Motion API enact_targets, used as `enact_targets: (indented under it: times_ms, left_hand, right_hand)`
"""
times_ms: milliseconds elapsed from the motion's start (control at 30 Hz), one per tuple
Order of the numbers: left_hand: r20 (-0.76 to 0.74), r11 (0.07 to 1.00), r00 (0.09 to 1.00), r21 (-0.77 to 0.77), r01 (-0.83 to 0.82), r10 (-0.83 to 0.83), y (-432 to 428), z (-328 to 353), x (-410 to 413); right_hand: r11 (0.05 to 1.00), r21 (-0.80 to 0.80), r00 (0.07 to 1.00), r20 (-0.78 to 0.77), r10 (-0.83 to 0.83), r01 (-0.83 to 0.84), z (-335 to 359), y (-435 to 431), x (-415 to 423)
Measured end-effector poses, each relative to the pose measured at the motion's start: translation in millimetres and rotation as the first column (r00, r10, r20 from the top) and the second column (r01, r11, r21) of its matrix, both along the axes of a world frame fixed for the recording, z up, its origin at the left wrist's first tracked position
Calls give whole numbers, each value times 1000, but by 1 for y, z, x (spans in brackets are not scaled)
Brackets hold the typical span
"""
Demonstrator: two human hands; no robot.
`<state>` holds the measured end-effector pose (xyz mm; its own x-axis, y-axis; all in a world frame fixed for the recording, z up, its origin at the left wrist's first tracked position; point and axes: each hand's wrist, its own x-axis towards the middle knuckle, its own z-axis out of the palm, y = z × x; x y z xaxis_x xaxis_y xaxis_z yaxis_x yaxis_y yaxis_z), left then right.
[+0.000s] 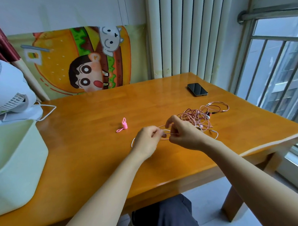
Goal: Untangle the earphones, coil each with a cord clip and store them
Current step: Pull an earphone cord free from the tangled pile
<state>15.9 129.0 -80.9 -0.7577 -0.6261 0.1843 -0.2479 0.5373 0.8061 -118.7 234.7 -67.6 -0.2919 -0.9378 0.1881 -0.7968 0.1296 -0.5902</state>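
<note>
Pinches earphone cord (166, 134) in left hand (146, 142) and right hand (184, 136), tangled earphones (196, 117) just right of right hand.

No writing, brand name or number can be read anywhere in view. The cartoon poster (81, 61) leaning on the wall carries only drawings, a burger and two figures. The phone (197, 89) on the worktop (94, 152) lies with its screen dark.
</note>
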Motion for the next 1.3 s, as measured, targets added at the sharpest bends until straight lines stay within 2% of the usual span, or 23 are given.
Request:
enact_targets:
  times_ms: [100,167,233,333,400,467,500,533,600,633,667,733,800,867,933,967,1067,1133,1200,1267,1300]
  left_hand:
    - [-77,963,971,-128,-236,228,-2,4,6]
    - [-187,912,901,-51,-406,391,-4,8,12]
    - [-255,837,804,43,-546,537,-11,6,17]
    - [-219,762,738,48,-645,639,-21,2,30]
    - [-52,770,773,-66,-634,632,-27,-1,35]
    - [119,764,766,-262,-590,632,-25,-4,38]
    - [105,742,765,-355,-569,636,-22,-4,39]
    - [5,721,798,-430,-543,603,-18,-3,38]
    - [-209,729,906,-540,-421,368,-7,1,34]
    - [-213,761,949,-568,-313,231,-2,2,30]
    - [-146,812,982,-555,-180,118,3,3,25]
    - [71,912,997,-408,33,-5,11,4,15]
    - [200,951,980,-302,61,1,15,0,7]
    - [234,947,971,-320,30,48,17,-4,1]
    - [224,921,965,-387,-40,136,14,-9,1]
    - [192,913,965,-399,-87,176,11,-12,1]
    - [83,913,963,-347,-213,256,6,-12,0]
    - [2,931,962,-251,-264,273,3,-7,-5]
    - [-100,956,961,-113,-269,258,-3,0,-9]
    - [-102,967,970,-110,-230,219,-9,2,-12]
    - [-66,968,977,-139,-209,201,-12,1,-13]
  right_hand:
    - [993,85,985,-157,-69,83,-8,6,-11]
    - [983,48,961,-226,-159,174,-10,8,-15]
    - [964,-56,944,-199,-265,259,-9,8,-17]
    - [966,-126,954,-170,-246,227,-5,8,-12]
    - [982,-113,978,-131,-163,149,-2,7,-4]
    - [989,-114,987,-120,-107,94,-2,5,3]
    - [990,-121,988,-128,-92,76,-3,2,6]
    - [989,-132,987,-137,-83,65,-4,-1,8]
    - [984,-169,982,-174,-78,48,-6,-6,12]
    - [982,-188,981,-181,-69,35,-7,-8,14]
    - [978,-209,982,-180,-52,14,-7,-8,16]
    - [974,-225,982,-189,-24,-20,-7,-9,16]
    - [977,-211,985,-174,2,-39,-10,-7,16]
    - [983,-182,995,-99,15,-33,-17,-5,14]
    - [992,-125,995,-95,-30,18,-27,-2,8]
    - [997,-47,991,-112,-74,69,-34,0,3]
    - [967,85,943,-254,-214,242,-48,3,-12]
    - [960,-29,930,-241,-277,279,-50,2,-21]
    - [907,-244,900,-192,-391,343,-45,1,-29]
    - [813,-414,851,-148,-504,409,-35,1,-38]
    - [806,-413,849,-131,-512,423,-30,2,-44]
